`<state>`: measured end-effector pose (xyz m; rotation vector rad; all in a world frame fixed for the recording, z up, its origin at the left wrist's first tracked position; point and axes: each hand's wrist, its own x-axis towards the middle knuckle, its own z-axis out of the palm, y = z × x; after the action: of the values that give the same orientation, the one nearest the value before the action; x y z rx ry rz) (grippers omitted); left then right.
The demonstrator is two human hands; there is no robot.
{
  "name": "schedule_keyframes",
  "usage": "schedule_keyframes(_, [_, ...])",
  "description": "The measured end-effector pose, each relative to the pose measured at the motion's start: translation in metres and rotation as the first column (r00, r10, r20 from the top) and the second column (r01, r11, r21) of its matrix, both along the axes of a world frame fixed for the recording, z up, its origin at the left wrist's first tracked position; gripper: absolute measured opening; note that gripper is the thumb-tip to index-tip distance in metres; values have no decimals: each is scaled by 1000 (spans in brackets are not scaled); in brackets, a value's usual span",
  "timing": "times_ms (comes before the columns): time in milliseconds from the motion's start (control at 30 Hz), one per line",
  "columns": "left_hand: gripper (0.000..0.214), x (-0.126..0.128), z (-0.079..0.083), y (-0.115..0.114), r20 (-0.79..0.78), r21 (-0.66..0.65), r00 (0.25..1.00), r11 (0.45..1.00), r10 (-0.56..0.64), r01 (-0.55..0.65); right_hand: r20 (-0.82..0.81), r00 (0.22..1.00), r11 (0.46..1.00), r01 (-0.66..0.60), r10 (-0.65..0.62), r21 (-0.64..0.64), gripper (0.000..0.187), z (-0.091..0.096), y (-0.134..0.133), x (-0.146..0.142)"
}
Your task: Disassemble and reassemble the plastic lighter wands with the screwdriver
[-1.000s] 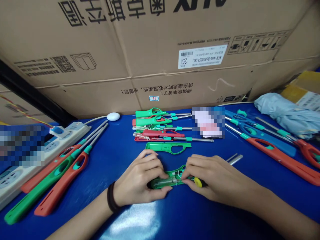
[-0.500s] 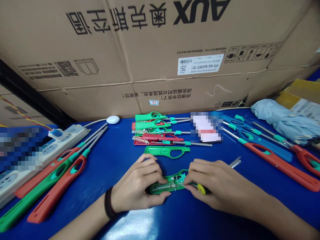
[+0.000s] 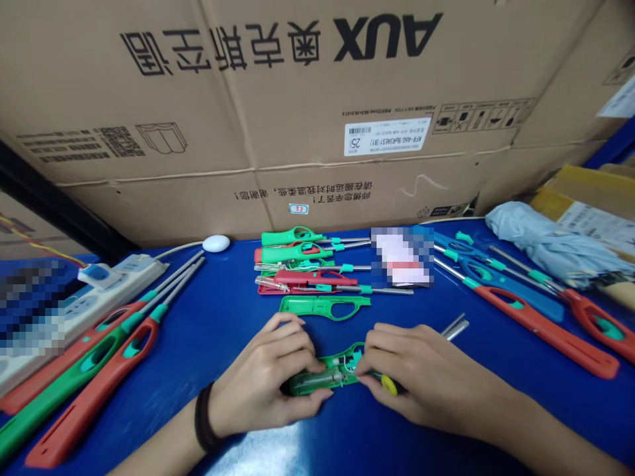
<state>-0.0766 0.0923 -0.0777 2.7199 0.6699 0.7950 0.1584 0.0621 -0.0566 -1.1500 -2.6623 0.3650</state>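
Head – LH (image 3: 272,380) on grn lighter (image 3: 317,381)

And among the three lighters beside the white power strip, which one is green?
The middle lighter is green-bodied; the lighter nearest the power strip and the farthest lighter are both red-bodied.

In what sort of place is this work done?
Probably a workshop bench, judging by the glossy blue tabletop, the opened green plastic lighter and the long white plastic power strip.

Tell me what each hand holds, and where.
The left hand holds the opened green lighter by its fuel-tank end. The right hand has a yellow-ended tool in its fingers; exact grip hidden.
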Motion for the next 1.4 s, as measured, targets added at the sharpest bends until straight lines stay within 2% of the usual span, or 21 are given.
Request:
schedule_keyframes(500, [9,0,-2,0,8,-10,1000,1000,-1,1,15,998,998,56,-56,-13,11,-10,-2,-7])
schedule_keyframes(1100, [9,-1,-2,1,9,0,1000,1000,-11,11,52,998,1000,20,-20,1,9,-16,-2,-8])
schedule_keyframes(1400, [9,-2,-6,-1,25,18,1000,1000,-19,19,77,997,996,23,-30,89,10,-19,-5,-10])
